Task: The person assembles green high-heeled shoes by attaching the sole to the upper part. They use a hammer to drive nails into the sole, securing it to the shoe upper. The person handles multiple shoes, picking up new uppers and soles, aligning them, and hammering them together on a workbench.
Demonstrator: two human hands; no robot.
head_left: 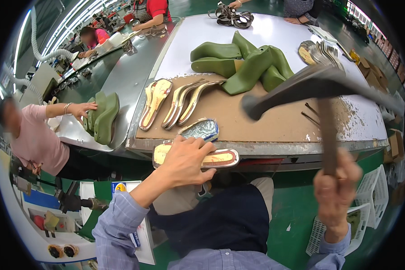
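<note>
My right hand (336,191) is raised at the right, wrapped round the handle of a hammer (327,135). The hammer's dark head is blurred by motion. At the table's near edge, my left hand (184,158) grips a shoe insole (222,158), cream with a brown rim, its fingers over the top. What lies under that insole is mostly hidden. Just beyond the fingers sits a small blue-rimmed tray (200,129) with a crinkled, shiny inside. More cream insoles (155,104) with brown edges lie past it on a brown board (231,128).
Several green shoe lasts (252,65) are piled mid-table. A stack of insoles (321,53) and a bundle of dark straps (231,17) lie farther back. Thin dark tools (311,116) rest at right. White crates (369,191) stand on the floor. At left, a person (40,135) touches green lasts (104,118).
</note>
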